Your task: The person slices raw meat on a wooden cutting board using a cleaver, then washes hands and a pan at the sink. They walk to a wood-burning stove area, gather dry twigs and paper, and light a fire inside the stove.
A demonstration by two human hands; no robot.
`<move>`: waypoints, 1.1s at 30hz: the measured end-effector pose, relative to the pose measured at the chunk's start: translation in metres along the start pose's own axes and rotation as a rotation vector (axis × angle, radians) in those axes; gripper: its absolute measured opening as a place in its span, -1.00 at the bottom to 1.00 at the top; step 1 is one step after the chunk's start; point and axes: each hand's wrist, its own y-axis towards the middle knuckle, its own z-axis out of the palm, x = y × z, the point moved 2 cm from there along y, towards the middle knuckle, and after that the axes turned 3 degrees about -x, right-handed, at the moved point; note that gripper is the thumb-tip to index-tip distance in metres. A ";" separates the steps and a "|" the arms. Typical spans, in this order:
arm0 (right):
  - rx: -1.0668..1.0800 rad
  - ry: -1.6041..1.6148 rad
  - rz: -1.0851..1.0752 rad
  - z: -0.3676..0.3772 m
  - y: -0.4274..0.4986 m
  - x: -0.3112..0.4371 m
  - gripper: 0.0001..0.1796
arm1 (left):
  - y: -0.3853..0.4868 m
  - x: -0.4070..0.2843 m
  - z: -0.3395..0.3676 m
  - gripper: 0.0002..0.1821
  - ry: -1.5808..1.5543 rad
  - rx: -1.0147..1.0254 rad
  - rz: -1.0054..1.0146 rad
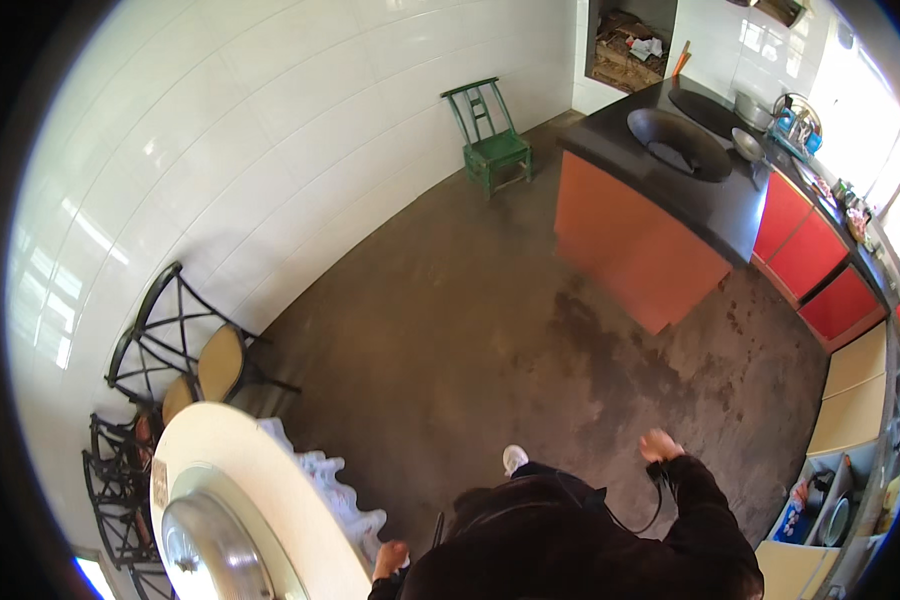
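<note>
My right hand (660, 445) hangs over the bare floor (435, 330), its fingers loosely curled and blurred. A black cable (656, 510) loops down beside the right wrist. My left hand (391, 559) is low in the view, close to the edge of a round cream tabletop (229, 424). Its fingers look bent, and its palm is hidden. A shiny metal domed lid (214, 536) is on the tabletop. Below the rim hangs a frilled, patterned cloth (345, 495). One white shoe (515, 457) shows ahead of my dark clothing.
Black-framed chairs (176, 337) stand along the left tiled wall (285, 135). A green wooden chair (499, 146) is farther ahead. The stove counter (600, 124) holds a large wok (679, 142). Red cabinets (806, 244) and an open drawer (817, 517) line the right side. Dark stains (607, 345) mark the floor.
</note>
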 end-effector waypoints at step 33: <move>0.056 0.328 0.202 -0.499 0.744 -0.083 -0.68 | 0.882 -0.745 -0.390 -0.77 0.436 0.073 0.570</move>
